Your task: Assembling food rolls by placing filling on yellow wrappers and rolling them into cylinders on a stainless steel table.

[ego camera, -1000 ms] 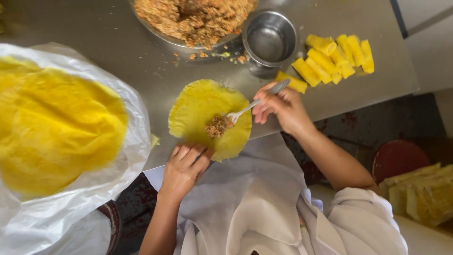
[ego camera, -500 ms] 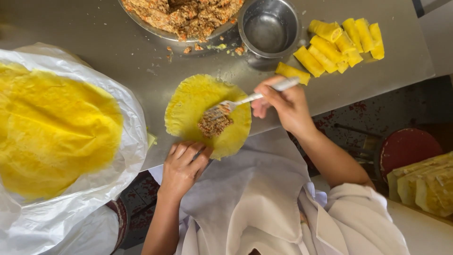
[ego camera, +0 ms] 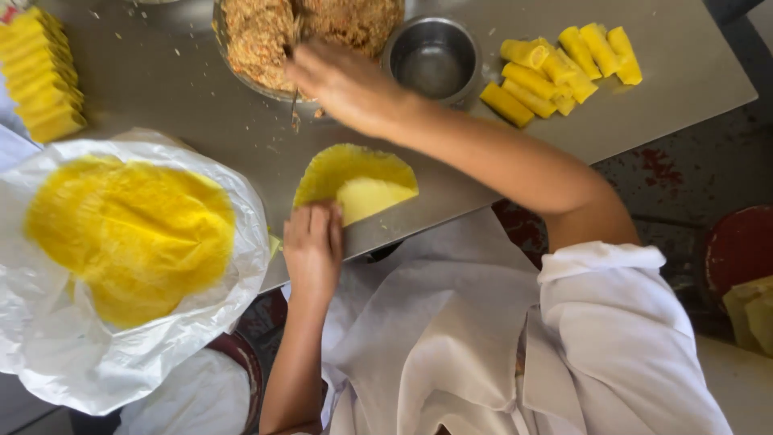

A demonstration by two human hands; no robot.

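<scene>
A round yellow crepe (ego camera: 342,169) lies on the steel table (ego camera: 161,105) in front of me, its near edge folded over as a paler flap (ego camera: 377,196). My left hand (ego camera: 314,242) rests flat on that fold at the table's front edge and holds it down. My right hand (ego camera: 346,80) reaches across to the rim of a wide bowl of brown crumbly filling (ego camera: 258,40). Its fingers are curled around a thin metal fork (ego camera: 295,113), which hangs over the rim. The filling on the crepe is hidden under the fold.
A small steel bowl (ego camera: 435,56) stands right of the filling bowl. Finished yellow rolls (ego camera: 555,68) lie at the far right, more rolls (ego camera: 40,76) at the far left. A stack of crepes (ego camera: 129,234) sits on white plastic (ego camera: 161,354). A red round object (ego camera: 741,242) is below the table.
My right hand left the crepe and moved up-left to the filling bowl with the fork. My left hand folded the crepe's near edge over the filling.
</scene>
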